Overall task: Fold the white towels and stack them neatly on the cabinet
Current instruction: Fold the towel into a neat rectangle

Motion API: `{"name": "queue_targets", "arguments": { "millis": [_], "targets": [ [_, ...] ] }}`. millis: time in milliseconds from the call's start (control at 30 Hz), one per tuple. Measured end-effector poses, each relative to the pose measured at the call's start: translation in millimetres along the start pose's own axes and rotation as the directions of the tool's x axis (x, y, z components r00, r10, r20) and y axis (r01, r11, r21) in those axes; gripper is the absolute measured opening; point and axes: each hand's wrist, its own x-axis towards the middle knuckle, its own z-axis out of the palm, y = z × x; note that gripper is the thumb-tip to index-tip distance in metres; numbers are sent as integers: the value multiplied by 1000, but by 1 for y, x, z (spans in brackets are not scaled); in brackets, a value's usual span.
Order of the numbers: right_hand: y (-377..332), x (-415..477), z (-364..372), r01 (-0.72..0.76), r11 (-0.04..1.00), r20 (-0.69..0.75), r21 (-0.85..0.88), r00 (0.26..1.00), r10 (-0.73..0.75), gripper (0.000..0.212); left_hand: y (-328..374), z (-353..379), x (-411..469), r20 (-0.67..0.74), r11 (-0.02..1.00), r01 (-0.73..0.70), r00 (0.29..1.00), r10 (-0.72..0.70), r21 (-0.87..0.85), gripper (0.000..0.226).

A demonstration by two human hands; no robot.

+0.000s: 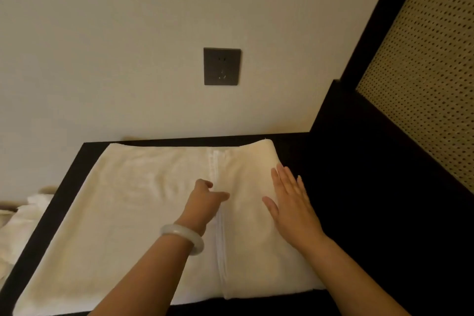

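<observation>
One white towel (133,213) lies spread on the dark cabinet (333,187), its right part folded over so that the hem runs down the middle. Two hands: the right hand (292,202) lies flat with straight fingers on the folded part; the left hand (205,200), wearing one pale bangle (183,237), curls at the hem, and whether it pinches cannot be told. Further white cloth (18,228) lies left of the cabinet, its count unclear. One wall socket (222,66); one rattan panel (423,72).

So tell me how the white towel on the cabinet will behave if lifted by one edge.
Probably floppy: the white towel lies flat, folded over itself. Likely soft and thick: its fold bulges beside the flat right hand.
</observation>
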Motion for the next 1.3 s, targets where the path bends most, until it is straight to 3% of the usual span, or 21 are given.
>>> {"name": "queue_targets", "arguments": {
  "millis": [133, 200, 267, 333, 433, 533, 600, 667, 833, 933, 1000, 1100, 1200, 1300],
  "targets": [
    [2, 12, 21, -1, 999, 172, -46, 985, 9, 71, 21, 6, 29, 7, 991, -6, 1000, 7, -137, 60],
    [6, 25, 15, 17, 1000, 115, -18, 993, -15, 61, 28, 8, 45, -22, 987, -41, 999, 38, -158, 66],
    [8, 53, -5, -2, 994, -27, 107, 1000, 5, 40, 34, 9, 60, -56, 984, -60, 997, 52, -168, 76],
    [10, 91, -27, -30, 955, -92, 294, 994, 59, 34, 39, 12, 73, -90, 980, -48, 995, 31, -194, 83],
    [4, 146, -50, 16, 820, 47, 572, 998, -52, 36, 46, 16, 84, -109, 979, -36, 994, 14, -199, 69],
    [-5, 186, -55, 33, 700, 221, 714, 937, -269, 38, 51, 17, 88, -44, 937, -156, 988, 150, -313, 46],
    [-7, 204, -55, -3, 690, 330, 724, 880, -343, 39, 53, 15, 89, -16, 886, -241, 967, 255, -396, 47],
    [-4, 218, -54, -42, 748, 448, 662, 823, -349, 46, 55, 11, 89, 6, 830, -283, 945, 326, -480, 50],
    [30, 241, -55, -68, 942, 602, 329, 783, -154, 61, 45, 4, 99, 7, 784, -273, 943, 333, -558, 49],
    [52, 244, -47, -57, 944, 542, 326, 829, -137, 52, 40, 11, 104, -100, 886, -236, 972, 214, -400, 39],
    [59, 245, -32, 20, 941, 391, 337, 906, -160, 40, 37, 18, 110, -210, 950, -215, 963, 168, -228, 32],
    [64, 243, -5, 42, 955, 206, 294, 973, -106, 31, 33, 24, 116, -260, 962, -274, 928, 267, 8, 35],
    [70, 237, 18, 28, 952, 90, 305, 994, -58, 34, 29, 27, 117, -256, 926, -371, 891, 375, 65, 41],
    [72, 238, 24, 52, 944, 37, 327, 997, -68, 40, 27, 27, 119, -283, 901, -422, 857, 431, 95, 33]
  ]
}}
